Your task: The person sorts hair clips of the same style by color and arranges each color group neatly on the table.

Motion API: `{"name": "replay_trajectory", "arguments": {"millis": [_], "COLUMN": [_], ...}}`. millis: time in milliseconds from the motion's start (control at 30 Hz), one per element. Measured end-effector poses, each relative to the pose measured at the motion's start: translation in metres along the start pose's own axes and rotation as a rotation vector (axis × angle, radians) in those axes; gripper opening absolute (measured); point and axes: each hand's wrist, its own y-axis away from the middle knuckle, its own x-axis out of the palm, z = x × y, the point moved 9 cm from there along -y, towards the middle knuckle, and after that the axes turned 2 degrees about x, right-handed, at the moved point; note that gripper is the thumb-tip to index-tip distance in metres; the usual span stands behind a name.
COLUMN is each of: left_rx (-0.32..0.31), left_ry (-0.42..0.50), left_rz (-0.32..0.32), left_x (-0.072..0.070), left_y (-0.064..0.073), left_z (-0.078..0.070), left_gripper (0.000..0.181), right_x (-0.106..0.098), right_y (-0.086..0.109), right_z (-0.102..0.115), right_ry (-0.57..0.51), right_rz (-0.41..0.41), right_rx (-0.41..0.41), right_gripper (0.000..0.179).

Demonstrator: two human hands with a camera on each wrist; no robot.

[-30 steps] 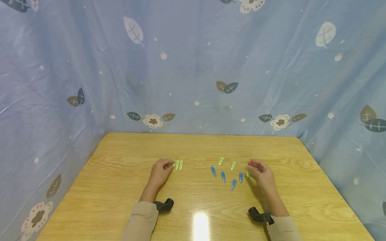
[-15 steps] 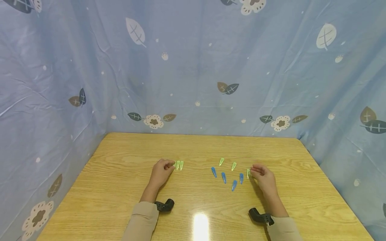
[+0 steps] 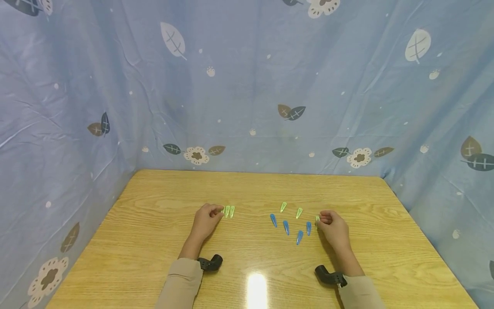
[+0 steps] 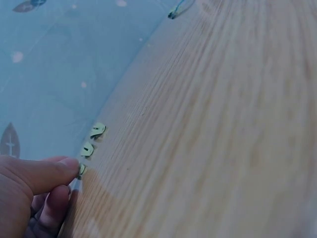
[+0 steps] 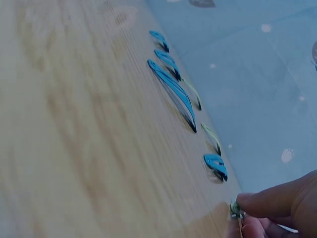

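Note:
At the left of the wooden table [image 3: 247, 257], three light green snap hair clips [image 3: 232, 211] lie side by side. My left hand [image 3: 206, 221] pinches the leftmost one; in the left wrist view thumb and finger close on that green clip [image 4: 82, 171]. Over on the right, my right hand [image 3: 335, 228] holds another green clip [image 5: 235, 210] between thumb and fingers, partly covering it. Left of this hand lie several blue hair clips [image 3: 299, 237], spread apart, with two loose green clips [image 3: 299, 213] behind them.
A blue patterned curtain [image 3: 247, 86] rises behind the table and along both sides. Each wrist wears a black camera mount [image 3: 210, 262] over a beige sleeve. Bright glare [image 3: 257, 289] shows on the table's near part.
My right hand first drew back slightly from the green clip, uncovering it, then came in and took it between thumb and fingers. My left hand has stayed in place.

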Motion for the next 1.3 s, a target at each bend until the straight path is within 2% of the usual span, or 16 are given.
{"name": "replay_trajectory", "arguments": {"millis": [333,533,933,1100,1300], "left_rx": [-0.001,0.001,-0.002,-0.003,0.016], "left_ry": [0.008,0.011,0.016,0.012,0.011], "left_rz": [-0.007,-0.012,-0.013,-0.015,-0.010], "left_x": [-0.001,-0.002,0.000,-0.001,-0.001], "left_y": [0.000,-0.001,-0.001,0.000,0.000], "left_z": [0.000,0.000,0.001,0.001,-0.001], "left_gripper": [0.020,0.020,0.019,0.019,0.019], "right_x": [-0.002,-0.002,0.005,0.006,0.012], "right_y": [0.001,0.000,-0.001,0.001,0.007], "right_z": [0.008,0.006,0.002,0.008,0.024], "right_ry": [0.069,0.041,-0.216,-0.279,-0.359], "right_rz": [-0.015,-0.006,0.100,0.122,0.167], "right_rx": [-0.024,0.001,0.121,0.119,0.066], "right_gripper": [0.025,0.024,0.032,0.036,0.037]}}
